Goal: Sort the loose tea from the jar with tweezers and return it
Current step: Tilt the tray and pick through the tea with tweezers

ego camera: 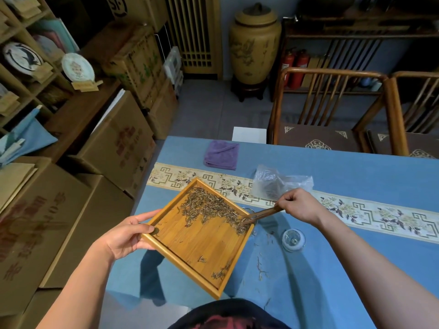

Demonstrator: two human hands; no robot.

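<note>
I see the worktop [356, 181] under a blue cloth with a patterned cream band running from nine o'clock toward three. Largest on it is the square bamboo tray [199, 243], lifted and tilted, one corner pointing at twelve o'clock and one at six. My left hand [126, 236] grips its nine o'clock corner, thumb curled over the rim and fingers under it. Most of the loose tea [211, 208] is spread over the tray's upper half, thickest toward its three o'clock corner, with a small clump near the six o'clock corner and stray leaves on the cloth at four o'clock. Beyond the tray at one o'clock lies a crumpled clear plastic bag [280, 184], and at twelve o'clock a folded purple cloth [222, 154]. My right hand [300, 205] is closed around wooden tweezers [260, 214], whose tips rest in the tea at the tray's three o'clock corner. A glass rim [248, 209] peeks from behind that corner; I cannot tell whether it is the jar. A small glass lid [293, 239] lies just beside the tray at three o'clock.
</note>
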